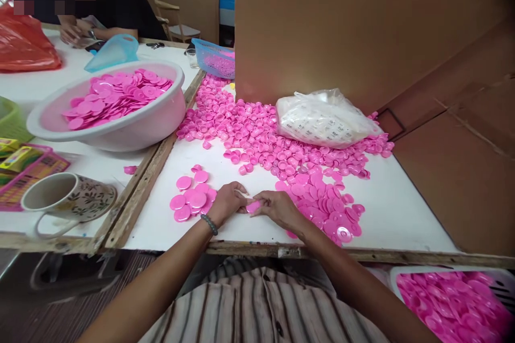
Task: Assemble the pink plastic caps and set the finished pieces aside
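In front of my body, a small pink plastic disc (pixel 253 207) is pinched between both hands. My right hand (pixel 278 209) grips its right side with thumb and fingers. My left hand (pixel 228 202), wearing a beaded bracelet at the wrist, has its fingertips closed at the disc's left edge. Beside the left hand lies a small group of glossy pink discs (pixel 197 199). By the right hand spreads a larger pile of flat pink discs (pixel 322 203). Farther back, many small cup-shaped pink pieces (pixel 257 131) cover the white table (pixel 406 214).
A plastic bag of white packets (pixel 325 120) rests on the pink pieces before a cardboard wall (pixel 314 27). Leftward stand a white basin (pixel 161 123) of discs and a patterned mug (pixel 94 198). A basket (pixel 392 276) sits low right. Another person's hands (pixel 72 32) are far left.
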Demonstrator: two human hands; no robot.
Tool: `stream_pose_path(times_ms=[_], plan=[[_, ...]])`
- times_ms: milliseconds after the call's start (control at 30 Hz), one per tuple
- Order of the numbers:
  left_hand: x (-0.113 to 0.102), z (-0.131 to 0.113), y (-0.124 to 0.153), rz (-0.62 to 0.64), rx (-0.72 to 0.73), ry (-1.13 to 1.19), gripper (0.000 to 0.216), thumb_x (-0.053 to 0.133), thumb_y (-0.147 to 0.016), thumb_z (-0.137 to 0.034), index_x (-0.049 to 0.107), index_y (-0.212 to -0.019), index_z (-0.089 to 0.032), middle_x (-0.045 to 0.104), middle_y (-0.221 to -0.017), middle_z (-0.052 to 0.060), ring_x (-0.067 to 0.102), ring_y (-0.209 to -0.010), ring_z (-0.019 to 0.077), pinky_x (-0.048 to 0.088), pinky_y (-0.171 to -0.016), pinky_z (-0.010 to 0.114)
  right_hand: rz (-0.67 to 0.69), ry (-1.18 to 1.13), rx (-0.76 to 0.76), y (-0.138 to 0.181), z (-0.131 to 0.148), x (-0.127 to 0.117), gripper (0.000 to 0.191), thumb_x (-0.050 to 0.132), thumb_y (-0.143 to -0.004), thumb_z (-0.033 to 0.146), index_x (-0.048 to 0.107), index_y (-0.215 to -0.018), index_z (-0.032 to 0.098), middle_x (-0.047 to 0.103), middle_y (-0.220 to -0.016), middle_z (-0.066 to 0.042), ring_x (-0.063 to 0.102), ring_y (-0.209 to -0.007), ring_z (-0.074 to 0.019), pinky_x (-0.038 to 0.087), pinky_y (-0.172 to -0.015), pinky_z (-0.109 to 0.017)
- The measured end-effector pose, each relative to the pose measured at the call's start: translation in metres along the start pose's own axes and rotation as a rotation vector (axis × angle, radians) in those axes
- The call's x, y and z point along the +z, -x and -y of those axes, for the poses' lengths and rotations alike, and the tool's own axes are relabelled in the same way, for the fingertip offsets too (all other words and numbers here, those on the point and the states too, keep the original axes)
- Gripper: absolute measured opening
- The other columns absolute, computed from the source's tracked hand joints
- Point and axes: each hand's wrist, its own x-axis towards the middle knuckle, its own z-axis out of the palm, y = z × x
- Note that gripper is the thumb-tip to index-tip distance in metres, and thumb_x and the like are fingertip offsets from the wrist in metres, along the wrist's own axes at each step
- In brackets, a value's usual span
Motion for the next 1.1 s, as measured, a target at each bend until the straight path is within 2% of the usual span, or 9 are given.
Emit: stream_pose_path(times_ms=[100,200,333,467,567,667,833,967,1100], plan=[[-0.003,0.002,0.005,0.085,0.060,0.013,0.034,0.075,-0.054,-0.016,0.049,-0.076,-0.014,0.059,-0.055,-0.003,0.055,-0.048,0.0088,0.045,-0.048,0.019,0.117,-0.181,0.009,0.001,-0.003,0.003,0.028,0.064,-0.073,0.030,0.067,-0.098,0.020,0.068,-0.074,0.000,0.063,-0.064,-0.0150,0.046,-0.057,-0.023],[-0.004,0.003,0.010,0.078,0.010,0.003,0.033,0.075,-0.053,-0.016,0.048,-0.071,-0.014,0.057,-0.057,-0.004,0.053,-0.049,0.0081,0.045,-0.047,0.019,0.174,-0.247,0.018,0.001,-0.004,0.009,0.022,0.062,-0.074,0.031,0.070,-0.092,0.022,0.070,-0.080,-0.001,0.066,-0.068,-0.0176,0.049,-0.059,-0.025],[-0.003,0.006,0.008,0.032,-0.020,-0.057,0.029,0.071,-0.056,-0.015,0.046,-0.069,-0.015,0.053,-0.054,-0.006,0.053,-0.048,0.0092,0.048,-0.049,0.023,0.138,-0.149,0.008,0.002,0.002,0.011,0.017,0.059,-0.078,0.028,0.070,-0.091,0.026,0.070,-0.076,0.001,0.065,-0.069,-0.0153,0.048,-0.061,-0.023],[-0.004,0.002,0.007,0.083,0.038,-0.183,0.024,0.068,-0.061,-0.018,0.046,-0.071,-0.017,0.052,-0.052,-0.007,0.051,-0.045,0.0094,0.043,-0.046,0.021,0.141,0.145,-0.077,0.002,0.009,0.003,0.011,0.063,-0.076,0.028,0.070,-0.083,0.025,0.066,-0.071,0.001,0.061,-0.066,-0.0133,0.043,-0.057,-0.021],[-0.014,-0.013,0.015,-0.043,0.130,-0.537,0.018,0.066,-0.066,-0.022,0.050,-0.073,-0.016,0.055,-0.055,-0.004,0.053,-0.049,0.0113,0.036,-0.046,0.020,-0.017,0.439,-0.120,0.005,0.009,-0.010,0.014,0.057,-0.081,0.030,0.068,-0.083,0.021,0.064,-0.077,-0.003,0.057,-0.075,-0.0161,0.041,-0.064,-0.025],[-0.028,-0.035,0.028,-0.265,0.180,-0.941,0.013,0.064,-0.070,-0.024,0.055,-0.077,-0.017,0.060,-0.063,-0.001,0.055,-0.058,0.0154,0.033,-0.050,0.022,-0.186,0.727,-0.014,0.007,0.005,-0.026,0.021,0.047,-0.086,0.027,0.064,-0.083,0.015,0.062,-0.078,-0.009,0.053,-0.078,-0.0207,0.040,-0.070,-0.031],[-0.029,-0.055,0.026,-0.441,0.346,-1.238,0.021,0.059,-0.077,-0.029,0.058,-0.093,-0.016,0.061,-0.084,0.007,0.057,-0.077,0.0227,0.039,-0.060,0.027,-0.107,0.985,-0.035,0.003,0.000,-0.033,0.026,0.042,-0.076,0.003,0.061,-0.093,0.010,0.063,-0.078,-0.012,0.054,-0.076,-0.0232,0.038,-0.072,-0.034],[-0.014,-0.050,-0.008,-0.392,0.539,-1.204,0.030,0.054,-0.081,-0.025,0.052,-0.109,-0.016,0.057,-0.098,0.009,0.055,-0.093,0.0220,0.042,-0.074,0.029,-0.150,0.840,0.004,-0.007,0.002,-0.026,0.036,0.038,-0.080,0.005,0.058,-0.109,0.012,0.067,-0.080,-0.010,0.059,-0.072,-0.0207,0.042,-0.065,-0.030],[0.000,-0.042,-0.024,-0.351,0.530,-1.172,0.027,0.056,-0.080,-0.021,0.054,-0.105,-0.014,0.057,-0.099,0.010,0.053,-0.095,0.0225,0.044,-0.079,0.031,-0.195,0.476,0.068,-0.013,-0.003,-0.021,0.032,0.037,-0.087,0.024,0.061,-0.107,0.017,0.069,-0.081,-0.005,0.062,-0.067,-0.0172,0.046,-0.062,-0.027]])
